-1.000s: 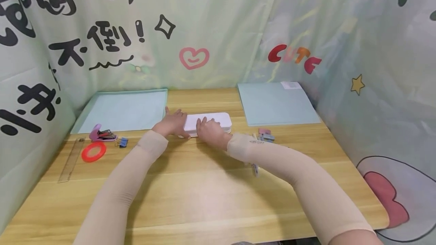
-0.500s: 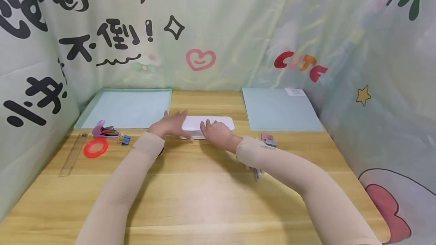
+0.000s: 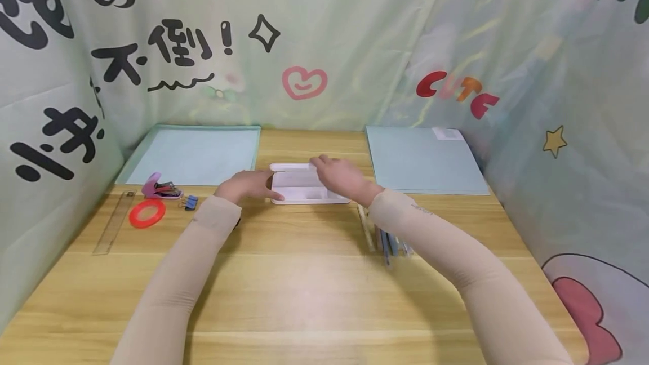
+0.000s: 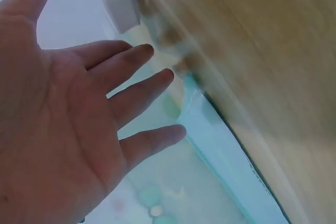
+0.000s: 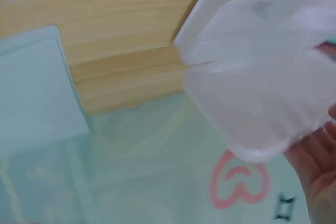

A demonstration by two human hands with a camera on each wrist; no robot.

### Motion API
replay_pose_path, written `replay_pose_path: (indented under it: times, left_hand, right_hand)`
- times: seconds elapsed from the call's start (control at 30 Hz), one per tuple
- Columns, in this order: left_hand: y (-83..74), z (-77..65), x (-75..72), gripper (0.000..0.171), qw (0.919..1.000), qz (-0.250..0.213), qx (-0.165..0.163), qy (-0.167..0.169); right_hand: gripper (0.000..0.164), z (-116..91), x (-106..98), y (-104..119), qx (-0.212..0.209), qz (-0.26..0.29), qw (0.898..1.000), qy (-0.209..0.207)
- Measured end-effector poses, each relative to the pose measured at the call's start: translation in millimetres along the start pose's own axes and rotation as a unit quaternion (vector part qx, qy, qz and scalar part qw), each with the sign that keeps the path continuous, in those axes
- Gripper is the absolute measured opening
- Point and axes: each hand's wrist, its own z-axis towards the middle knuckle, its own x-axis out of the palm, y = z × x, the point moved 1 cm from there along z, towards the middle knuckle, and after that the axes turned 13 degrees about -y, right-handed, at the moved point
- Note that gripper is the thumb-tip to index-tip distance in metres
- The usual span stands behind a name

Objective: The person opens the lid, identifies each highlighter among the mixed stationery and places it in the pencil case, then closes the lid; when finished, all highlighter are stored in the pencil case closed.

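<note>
Head: white pencil case (image 3: 304,190) at table (image 3: 304,275) centre, between two pale folders. Step in hand, my read: opening case. Right hand (image 3: 342,174) pinches lid (image 3: 294,168), swung up at back edge. Left hand (image 3: 248,185) presses flat on case's left end, fingers straight. Tray shows divided compartments, looks empty. Next likely: lid fully back, base kept steady.

Left wrist: palm (image 4: 68,129) spread, fingers released, gripping nothing.

Right wrist: blurred; lid (image 5: 252,72) is glossy white plastic with rounded corners, held at fingertips (image 5: 315,156).
</note>
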Motion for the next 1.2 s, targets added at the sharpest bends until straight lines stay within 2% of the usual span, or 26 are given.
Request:
replay_pose_path:
  times: [0.13, 0.23, 0.4, 0.57, 0.8, 0.97, 1.1, 1.2]
  left_hand:
    - [0.0, -1.1, 0.9, 0.090, 0.9999, 0.007, 0.003, -0.008]
    - [-0.5, -1.6, 2.7, 0.089, 0.9997, 0.013, 0.001, -0.018]
    - [-0.4, -2.5, 5.1, 0.090, 0.9986, 0.036, -0.005, -0.038]
    - [-4.6, -6.0, 3.8, 0.090, 0.9969, 0.049, 0.002, -0.062]
    - [-7.7, -6.7, 7.0, 0.090, 0.9972, 0.042, -0.005, -0.062]
    - [-8.7, -6.3, 5.8, 0.094, 0.9947, 0.068, -0.003, -0.077]
    - [-9.6, -5.7, 2.3, 0.098, 0.9903, 0.112, 0.026, -0.079]
    - [-10.1, -4.7, 0.7, 0.100, 0.9882, 0.127, 0.047, -0.071]
  right_hand:
    - [0.015, 9, 6, -16, 0.087, 0.004, 0.996, -0.031]
    - [0.020, 14, 11, -22, 0.113, -0.019, 0.993, -0.031]
    - [0.037, 18, 20, -30, 0.142, -0.015, 0.990, 0.013]
    - [0.053, 18, 32, -38, 0.176, 0.013, 0.983, 0.058]
    - [0.063, 8, 43, -46, 0.234, 0.059, 0.964, 0.110]
    - [0.066, 2, 47, -46, 0.239, 0.074, 0.959, 0.135]
    - [0.067, -1, 47, -45, 0.234, 0.065, 0.960, 0.141]
    - [0.070, -3, 45, -44, 0.234, 0.064, 0.958, 0.151]
